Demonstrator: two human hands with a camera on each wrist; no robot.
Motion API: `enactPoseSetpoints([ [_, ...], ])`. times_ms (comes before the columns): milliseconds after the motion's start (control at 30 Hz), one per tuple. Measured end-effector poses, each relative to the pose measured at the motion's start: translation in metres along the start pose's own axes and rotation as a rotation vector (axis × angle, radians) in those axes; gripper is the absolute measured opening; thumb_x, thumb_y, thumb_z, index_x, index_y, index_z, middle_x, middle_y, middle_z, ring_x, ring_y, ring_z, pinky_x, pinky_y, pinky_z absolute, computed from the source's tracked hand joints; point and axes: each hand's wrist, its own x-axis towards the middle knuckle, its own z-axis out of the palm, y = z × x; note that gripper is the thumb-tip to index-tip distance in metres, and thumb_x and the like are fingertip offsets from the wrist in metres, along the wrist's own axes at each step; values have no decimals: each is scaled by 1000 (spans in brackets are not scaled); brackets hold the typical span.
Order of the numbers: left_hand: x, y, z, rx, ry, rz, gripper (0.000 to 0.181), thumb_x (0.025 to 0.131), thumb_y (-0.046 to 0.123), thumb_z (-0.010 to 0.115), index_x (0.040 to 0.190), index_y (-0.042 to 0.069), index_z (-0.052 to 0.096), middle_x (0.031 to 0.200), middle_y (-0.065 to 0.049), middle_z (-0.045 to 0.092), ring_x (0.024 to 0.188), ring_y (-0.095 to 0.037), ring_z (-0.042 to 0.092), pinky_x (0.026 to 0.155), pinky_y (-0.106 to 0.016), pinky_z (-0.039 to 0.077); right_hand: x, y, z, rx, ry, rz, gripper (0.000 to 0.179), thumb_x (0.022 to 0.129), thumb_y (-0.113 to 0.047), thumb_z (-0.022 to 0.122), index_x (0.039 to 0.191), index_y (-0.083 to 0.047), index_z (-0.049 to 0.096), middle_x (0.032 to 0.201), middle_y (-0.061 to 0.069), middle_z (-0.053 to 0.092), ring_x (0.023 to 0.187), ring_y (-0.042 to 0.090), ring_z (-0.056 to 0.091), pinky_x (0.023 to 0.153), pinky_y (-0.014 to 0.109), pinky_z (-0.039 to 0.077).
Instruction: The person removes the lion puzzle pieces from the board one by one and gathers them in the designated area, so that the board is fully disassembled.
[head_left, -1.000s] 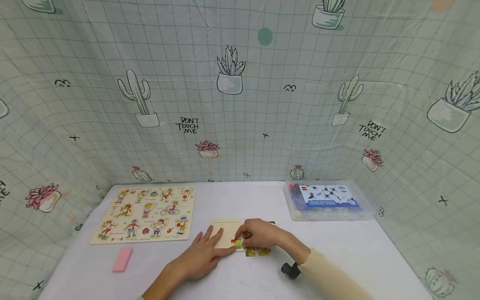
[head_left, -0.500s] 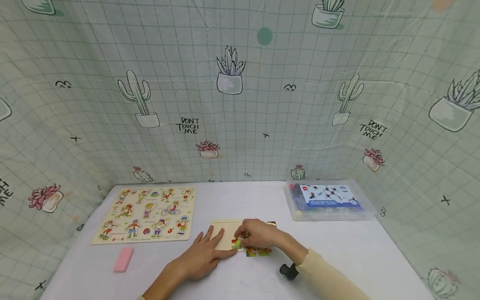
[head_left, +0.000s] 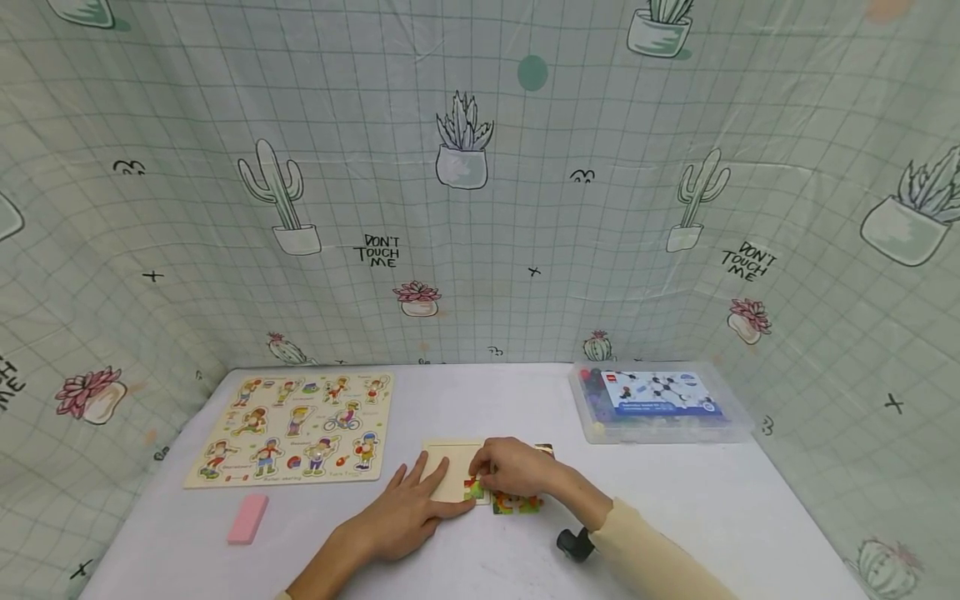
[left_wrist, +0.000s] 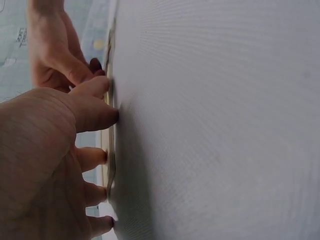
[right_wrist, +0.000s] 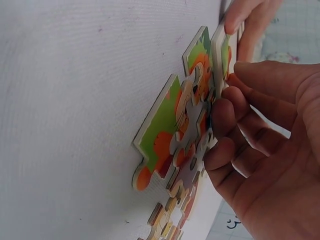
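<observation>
A pale wooden puzzle tray (head_left: 454, 454) lies on the white table in front of me. My left hand (head_left: 401, 512) rests with spread fingers on its left and near edges. At the tray's near right corner sits a green and red jigsaw piece (head_left: 473, 490), which the thumb and forefinger of my right hand (head_left: 517, 467) pinch. The other right fingers curl over loose jigsaw pieces (head_left: 517, 504) just right of the tray. In the right wrist view these loose pieces (right_wrist: 160, 115) show green and orange animal pictures, partly hidden by the fingers.
A wooden peg board with sports figures (head_left: 292, 429) lies at the left, with a pink block (head_left: 247, 519) nearer me. A clear plastic case with a blue label (head_left: 660, 404) stands at the back right. A black object (head_left: 574, 544) lies beside the right sleeve.
My right fingers shift very slightly at the tray's corner, and the jigsaw piece moves a little with them. My left hand stays in place on the tray.
</observation>
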Motion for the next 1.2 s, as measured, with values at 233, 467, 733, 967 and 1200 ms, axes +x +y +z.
enactPoseSetpoints([
  [233,1,0,0,7,-12,-5,52,100,19,59,141,51,53,162,-20,28,149,-52,16,111,-69,26,3,-1,1,-16,3,11,11,93,-14,69,103,-12,75,85,-11,57,71,2,50,69,20,46],
  [467,2,0,-1,1,-15,-8,52,100,19,59,140,50,54,162,-20,28,148,-52,15,111,-70,26,1,-2,1,-4,7,-1,10,92,-14,70,101,-12,75,84,-11,56,70,1,51,68,19,46],
  [733,1,2,-2,-2,-11,-12,52,99,18,59,140,50,55,162,-20,29,148,-53,15,111,-70,26,2,-2,-1,18,11,4,8,94,-16,70,100,-13,74,84,-11,57,71,2,51,68,20,47],
  [967,1,2,-2,3,-10,-9,51,100,18,58,140,50,55,162,-20,30,148,-53,16,111,-69,26,2,-2,-3,60,28,8,3,94,-16,70,96,-16,71,83,-12,59,70,2,52,67,21,47],
  [1200,1,1,-2,-2,-12,-9,51,100,18,58,140,50,55,162,-19,29,148,-52,16,111,-70,27,0,-6,-6,149,11,3,7,93,-13,70,90,-17,65,80,-12,60,63,2,51,59,21,44],
])
